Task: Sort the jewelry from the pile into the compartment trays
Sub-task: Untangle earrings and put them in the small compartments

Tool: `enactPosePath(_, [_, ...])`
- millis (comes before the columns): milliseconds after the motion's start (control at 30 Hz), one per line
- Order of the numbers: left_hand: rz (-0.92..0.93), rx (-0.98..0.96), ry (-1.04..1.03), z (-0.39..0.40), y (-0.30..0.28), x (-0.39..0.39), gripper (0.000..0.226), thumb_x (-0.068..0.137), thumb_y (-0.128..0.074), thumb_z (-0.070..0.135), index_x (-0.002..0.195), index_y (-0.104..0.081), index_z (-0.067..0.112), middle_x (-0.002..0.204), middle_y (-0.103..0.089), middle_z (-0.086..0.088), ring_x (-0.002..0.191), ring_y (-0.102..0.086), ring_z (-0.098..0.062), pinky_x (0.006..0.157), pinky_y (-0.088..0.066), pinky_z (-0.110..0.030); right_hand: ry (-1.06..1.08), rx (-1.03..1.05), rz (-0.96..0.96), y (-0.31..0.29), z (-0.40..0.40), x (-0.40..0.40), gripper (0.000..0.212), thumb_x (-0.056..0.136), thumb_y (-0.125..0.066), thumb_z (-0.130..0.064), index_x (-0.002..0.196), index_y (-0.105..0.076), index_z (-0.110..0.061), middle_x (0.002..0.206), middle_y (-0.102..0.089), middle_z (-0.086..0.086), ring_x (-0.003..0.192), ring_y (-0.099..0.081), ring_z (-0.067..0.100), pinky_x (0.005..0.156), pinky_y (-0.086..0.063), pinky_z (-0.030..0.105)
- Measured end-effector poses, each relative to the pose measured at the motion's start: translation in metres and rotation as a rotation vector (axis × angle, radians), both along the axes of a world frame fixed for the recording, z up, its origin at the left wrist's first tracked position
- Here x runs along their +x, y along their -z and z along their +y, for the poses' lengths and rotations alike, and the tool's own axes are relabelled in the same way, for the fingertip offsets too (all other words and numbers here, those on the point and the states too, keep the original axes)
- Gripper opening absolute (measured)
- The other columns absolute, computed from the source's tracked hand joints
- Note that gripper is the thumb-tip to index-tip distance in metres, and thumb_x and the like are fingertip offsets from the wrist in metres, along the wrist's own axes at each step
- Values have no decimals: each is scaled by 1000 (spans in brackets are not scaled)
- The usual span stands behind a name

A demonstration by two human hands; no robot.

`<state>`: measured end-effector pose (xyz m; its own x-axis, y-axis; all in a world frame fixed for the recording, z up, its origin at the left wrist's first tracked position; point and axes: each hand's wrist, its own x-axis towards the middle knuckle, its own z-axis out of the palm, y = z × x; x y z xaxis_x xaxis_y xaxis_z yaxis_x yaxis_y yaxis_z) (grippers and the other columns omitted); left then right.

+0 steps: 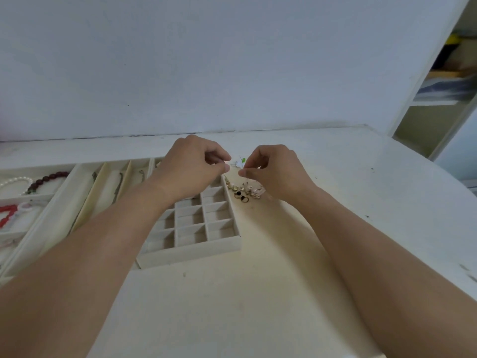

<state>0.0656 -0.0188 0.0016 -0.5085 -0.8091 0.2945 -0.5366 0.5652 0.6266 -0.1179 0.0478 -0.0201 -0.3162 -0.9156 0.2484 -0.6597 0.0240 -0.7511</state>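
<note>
1. My left hand (192, 167) has thumb and forefinger pinched together at the tips, the other fingers curled; whatever small piece sits between them is too small for me to tell
2. My right hand (273, 171) shows the same pinch, fingertips pointing toward the left hand; I cannot make out the piece it grasps
3. Between the two pinches lies a small white and green item (240, 162) on the table (361, 182)
4. The jewelry pile (245, 191), gold rings and earrings, lies just below my right hand, just beside the right wall of the grid tray (196, 244)
5. The grid tray's visible compartments hold nothing I can see
6. Left of it stands the slotted tray (82, 182) with chains (117, 187) lying lengthwise
7. Farthest left, a tray (36, 197) holds a pearl bracelet (14, 183), a dark red bead bracelet (47, 178) and a red piece (6, 215)
</note>
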Motion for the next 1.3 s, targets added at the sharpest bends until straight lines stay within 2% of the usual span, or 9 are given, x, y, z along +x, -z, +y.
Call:
enactPosePath(67, [-3,4,-2,2,0,-1,14,86,-76,26,99,-77,31,87,-73,13,67,-54,19,58,-34,0,-12,-15,-4,-1,1,1,17,74,-88,-19,78,-71,-16,66,-62,-14,50,-53,-9,45,-36,7])
enactPosePath(267, [-4,20,-12,4,2,-2,15,86,-76,26,99,-77,31,87,-74,14,68,-56,17,65,-39,-12,-71,24,54,0,1,2,22,73,-88,-26,89,-73,-25,80,-69,-4,59,-58,4,51,-41,9])
enactPosePath(500, [18,49,-6,6,3,-5,15,85,-77,25,99,-77,30,88,-74,12,59,-55,16,62,-37,-13,-21,-24,-156,-7,6,1,17,78,-87,-25,83,-74,-14,68,-65,-1,44,-54,2,36,-43,17])
enactPosePath(633, [52,66,17,7,3,-6,12,85,-78,28,96,-78,31,85,-75,12,56,-56,12,57,-37,-8,-48,-68,-318,-8,8,2,17,77,-87,-26,82,-77,-14,69,-74,-2,60,-69,11,52,-53,22])
enactPosePath(733, [95,74,29,7,2,-7,8,84,-79,34,92,-79,32,82,-76,12,65,-62,6,55,-40,-6,-90,-84,-412,-8,7,4,13,83,-83,-20,90,-74,-12,74,-76,3,70,-74,22,72,-63,39])
enactPosePath(900, [140,72,28,5,-1,-5,6,83,-81,35,86,-79,30,76,-75,14,69,-65,5,56,-43,-9,-158,-63,-456,-11,10,11,13,90,-74,-9,95,-63,-13,77,-76,6,63,-69,13,55,-49,20])
enactPosePath(1067, [161,112,13,5,-3,-4,7,83,-80,36,87,-79,30,78,-76,13,73,-67,3,54,-41,-13,-172,-47,-489,-13,9,10,16,91,-72,-10,97,-59,-16,84,-78,6,73,-71,13,63,-49,28])
enactPosePath(1233, [191,124,-24,4,-2,-2,14,81,-81,43,87,-81,30,81,-76,13,84,-71,-4,75,-56,-27,-205,-4,-515,-17,10,11,22,88,-76,-18,102,-59,-20,90,-78,4,82,-70,14,68,-46,32])
enactPosePath(1300, [220,129,-31,3,-3,-1,14,81,-82,40,89,-81,29,75,-74,13,77,-70,-5,74,-56,-27,-218,9,-560,-18,11,11,22,89,-74,-18,104,-58,-19,94,-78,4,85,-70,14,70,-45,32])
